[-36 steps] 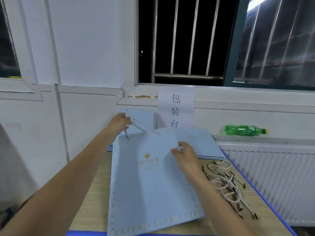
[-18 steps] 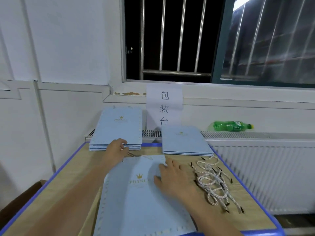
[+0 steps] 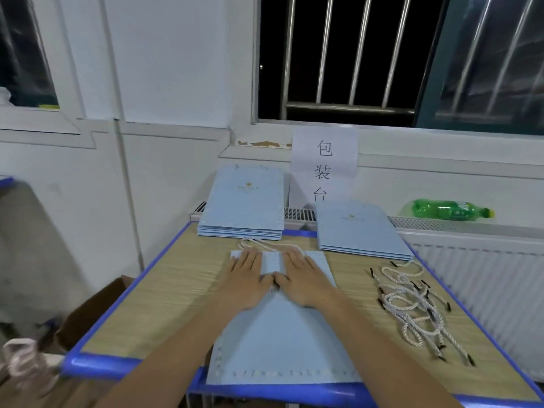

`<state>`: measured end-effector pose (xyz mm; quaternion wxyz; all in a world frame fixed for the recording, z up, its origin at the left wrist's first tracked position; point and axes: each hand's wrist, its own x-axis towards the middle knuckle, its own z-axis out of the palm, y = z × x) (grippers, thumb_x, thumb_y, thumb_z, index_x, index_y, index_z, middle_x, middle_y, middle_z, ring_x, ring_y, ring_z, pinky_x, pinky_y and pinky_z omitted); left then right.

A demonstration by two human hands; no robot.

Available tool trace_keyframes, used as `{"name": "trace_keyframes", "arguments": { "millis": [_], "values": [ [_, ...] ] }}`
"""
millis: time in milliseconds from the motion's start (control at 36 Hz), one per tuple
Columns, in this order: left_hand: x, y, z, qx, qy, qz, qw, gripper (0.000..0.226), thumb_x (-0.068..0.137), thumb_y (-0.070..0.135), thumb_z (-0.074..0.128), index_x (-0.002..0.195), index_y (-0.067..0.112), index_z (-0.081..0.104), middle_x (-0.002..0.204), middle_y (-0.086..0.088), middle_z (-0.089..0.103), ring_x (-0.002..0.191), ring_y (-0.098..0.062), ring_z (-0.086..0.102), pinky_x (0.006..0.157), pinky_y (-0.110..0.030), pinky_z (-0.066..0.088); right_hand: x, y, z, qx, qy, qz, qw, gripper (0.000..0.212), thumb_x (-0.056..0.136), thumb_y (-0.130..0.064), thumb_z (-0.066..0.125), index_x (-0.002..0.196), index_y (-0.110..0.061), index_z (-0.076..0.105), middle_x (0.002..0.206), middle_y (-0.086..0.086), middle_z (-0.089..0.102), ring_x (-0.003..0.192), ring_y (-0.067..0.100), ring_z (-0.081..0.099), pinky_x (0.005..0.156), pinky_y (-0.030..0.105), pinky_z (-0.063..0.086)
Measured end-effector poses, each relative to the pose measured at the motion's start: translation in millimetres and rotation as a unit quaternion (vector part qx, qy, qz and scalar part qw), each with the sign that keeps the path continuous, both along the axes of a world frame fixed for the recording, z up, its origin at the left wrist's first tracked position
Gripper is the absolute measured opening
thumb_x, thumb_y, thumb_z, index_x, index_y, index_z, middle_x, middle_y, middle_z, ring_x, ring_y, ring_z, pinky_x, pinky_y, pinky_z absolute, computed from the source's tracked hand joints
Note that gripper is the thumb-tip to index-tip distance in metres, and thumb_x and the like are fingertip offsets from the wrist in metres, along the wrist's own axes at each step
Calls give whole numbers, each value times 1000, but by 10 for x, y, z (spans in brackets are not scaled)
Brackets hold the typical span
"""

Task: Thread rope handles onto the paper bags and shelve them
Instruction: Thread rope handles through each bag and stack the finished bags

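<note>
Left hand (image 3: 246, 278) and right hand (image 3: 304, 279) lie flat, palms down, fingers straight, thumbs nearly touching.

I see a dim, bluish picture under indoor light, the window (image 3: 338, 54) black with night outside. My wide lens bends the desk (image 3: 164, 293) edges, and everything looks soft, blurriest left of the desk.

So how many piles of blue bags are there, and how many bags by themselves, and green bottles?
Stacks of blue paper bags: 2
Single blue paper bag under the hands: 1
Green bottle: 1
Total: 4
</note>
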<state>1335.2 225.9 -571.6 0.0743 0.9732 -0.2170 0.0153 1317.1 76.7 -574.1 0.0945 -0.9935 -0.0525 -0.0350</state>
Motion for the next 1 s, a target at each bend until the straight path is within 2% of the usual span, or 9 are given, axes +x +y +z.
{"name": "trace_keyframes", "arguments": {
  "millis": [222,389,472,556,639,694,778,889,1000],
  "values": [
    [33,2,44,3,12,-1,1000,68,99,49,22,152,12,1,160,0,-3,147,-13,-5,119,-40,-3,-36,-28,44,-8,41,-74,996,77,97,-58,22,151,-11,-6,159,6,-12,146,19,-13,119,37,-6],
    [-18,-2,107,-3,-4,10,1000,66,97,55,27,148,14,19,157,-2,17,144,-18,13,117,-40,10,-188,-95,228,-22,24,-52,998,71,94,-60,27,147,-12,24,157,1,19,144,17,15,114,36,15],
    [-28,-26,104,4,-4,25,1000,61,97,52,26,145,13,23,153,-7,21,141,-24,18,115,-42,14,-270,-22,247,-79,-13,-57,995,60,97,-54,29,133,-9,42,141,5,44,134,20,30,103,35,31],
    [-5,-58,77,-11,-1,25,1000,60,99,46,26,146,9,19,155,-9,18,142,-25,15,116,-38,10,-299,26,224,-84,-63,-66,992,51,98,-49,32,124,-9,50,128,5,53,126,17,37,94,31,35],
    [-4,-65,43,-54,-3,-1,999,55,100,40,27,144,8,21,152,-8,26,141,-18,18,115,-30,8,-212,-19,145,-26,-55,-31,998,49,100,-43,33,133,-8,44,138,5,46,132,17,34,102,26,28],
    [-9,-48,46,-64,10,-6,998,59,101,40,26,150,9,13,158,-4,13,146,-14,7,116,-29,1,-142,-63,91,21,-11,-17,1000,58,101,-43,29,146,-8,26,154,7,27,142,17,20,115,27,14],
    [36,-44,47,-53,11,-2,999,63,101,44,24,152,10,8,160,-3,8,147,-13,3,117,-29,0,-103,-108,83,14,27,-28,999,63,101,-48,22,152,-13,9,160,2,7,146,13,4,117,30,1],
    [62,-66,36,-28,26,22,999,64,100,49,17,152,14,7,160,-3,5,147,-16,1,117,-34,0,-92,-118,83,-4,40,-65,997,64,100,-50,13,153,-15,4,160,-3,2,146,10,-1,119,34,0],
    [54,-68,34,-8,34,49,998,50,101,46,11,150,39,3,160,-2,-4,146,-19,-7,115,-48,-1,-120,-82,91,-18,40,-89,995,55,102,-46,12,152,-25,7,160,-8,2,147,12,-3,118,39,0]
  ]
}}
